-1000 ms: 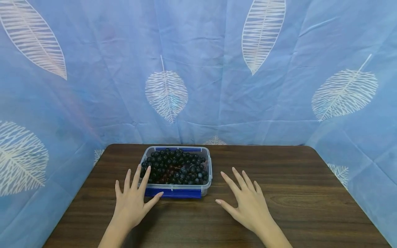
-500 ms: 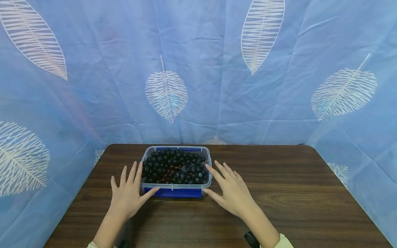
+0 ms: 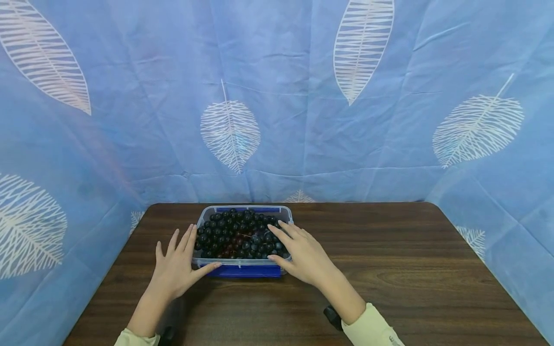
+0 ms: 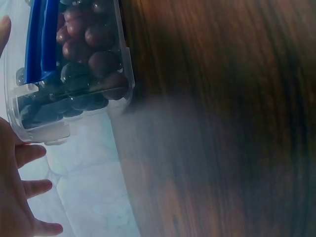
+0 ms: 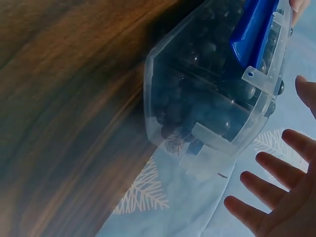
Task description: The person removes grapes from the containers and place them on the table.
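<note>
A clear plastic food container (image 3: pixel 248 270) with blue clips stands near the far edge of the table, its top uncovered. Dark purple grapes (image 3: pixel 235 233) fill it, with reddish ones in the middle. My left hand (image 3: pixel 175 274) is at its left front corner, fingers straight and spread, the thumb by the front rim. Over the right side reaches my right hand (image 3: pixel 305 257), its fingers extended above the grapes and rim. The right wrist view shows the right fingers (image 5: pixel 279 168) spread apart from the container wall, pinching nothing. Whether the left fingers touch the container, I cannot tell.
The dark wood-grain table (image 3: pixel 402 269) extends to the right and front of the container. A blue cloth (image 3: pixel 277 129) with white leaf prints hangs behind and at both sides. A dark wrist camera (image 3: pixel 332 317) sits under the right wrist.
My right hand has moved left, from bare table beside the container to over its right side. The left hand has shifted slightly left along the container's corner. The container has stayed in place.
</note>
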The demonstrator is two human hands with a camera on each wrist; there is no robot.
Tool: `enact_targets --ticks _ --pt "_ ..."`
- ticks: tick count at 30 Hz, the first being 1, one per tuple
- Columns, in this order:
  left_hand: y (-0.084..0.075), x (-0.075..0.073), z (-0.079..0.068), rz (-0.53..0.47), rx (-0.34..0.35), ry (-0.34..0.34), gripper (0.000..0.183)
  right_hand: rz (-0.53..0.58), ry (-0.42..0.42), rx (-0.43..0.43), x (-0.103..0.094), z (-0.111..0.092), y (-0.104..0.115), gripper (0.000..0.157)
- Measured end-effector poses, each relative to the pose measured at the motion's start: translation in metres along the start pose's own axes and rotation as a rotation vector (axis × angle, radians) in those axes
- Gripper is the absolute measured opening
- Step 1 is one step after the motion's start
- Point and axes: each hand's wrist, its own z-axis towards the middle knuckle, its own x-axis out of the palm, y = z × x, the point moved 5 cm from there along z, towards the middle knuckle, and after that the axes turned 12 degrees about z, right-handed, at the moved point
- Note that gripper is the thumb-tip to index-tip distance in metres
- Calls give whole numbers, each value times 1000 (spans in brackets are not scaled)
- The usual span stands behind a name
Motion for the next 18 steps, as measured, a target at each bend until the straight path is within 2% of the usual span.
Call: enact_targets --ticks 8,18 --pt "-1 2 6 -3 17 -1 121 -25 22 -37 8 19 4 73" --pt "3 1 14 -1 32 10 126 -39 142 38 21 41 5 77"
